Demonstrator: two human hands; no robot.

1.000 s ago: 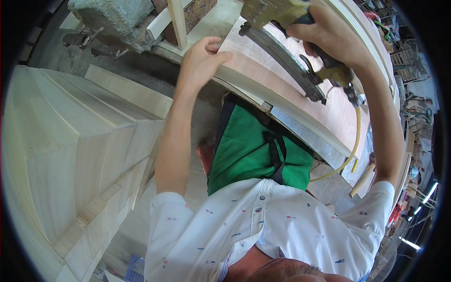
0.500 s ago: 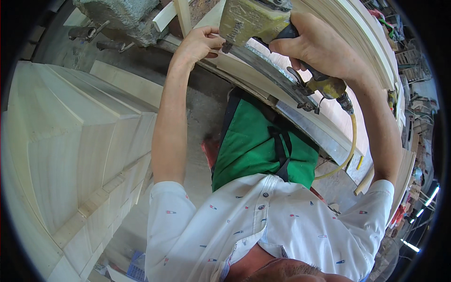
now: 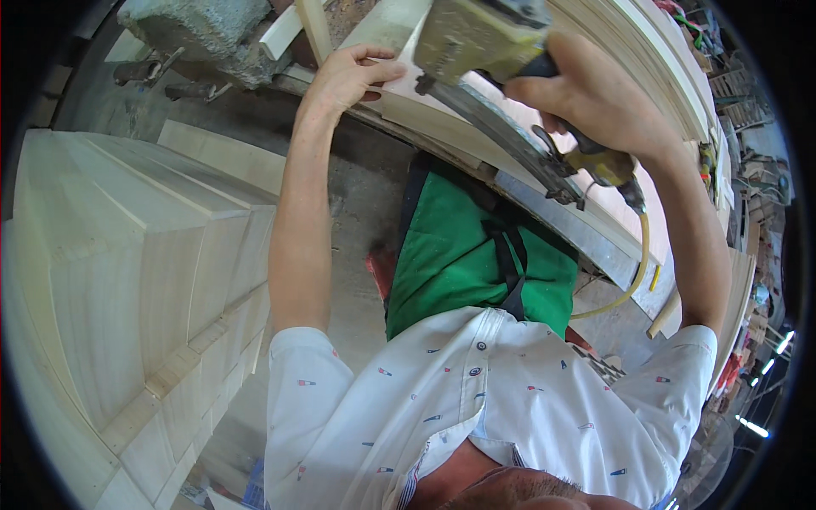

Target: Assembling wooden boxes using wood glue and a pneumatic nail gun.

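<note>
My right hand (image 3: pixel 591 89) is wrapped around the dark grip of a yellow-green air nail gun (image 3: pixel 480 42). Its long metal magazine slants down toward the right, and a yellow air hose (image 3: pixel 643 255) hangs from the handle end. The nose lies outside the picture or is hidden. By the near left corner of a pale wooden panel (image 3: pixel 425 110) on the workbench, my left hand (image 3: pixel 340 81) has its fingers apart at the wood. Whether the fingertips press on it, I cannot tell.
Large stacked pale wood pieces (image 3: pixel 136 255) stand on my left. A rough concrete block (image 3: pixel 195 34) with metal clamps nearby lies at upper left. Long wooden strips (image 3: pixel 646 59) are stacked beyond the nail gun. My green apron (image 3: pixel 476 246) is close to the bench edge.
The nail gun and my right hand have shifted slightly right, away from my left hand. My left hand's fingers have spread, and more of the panel's corner shows.
</note>
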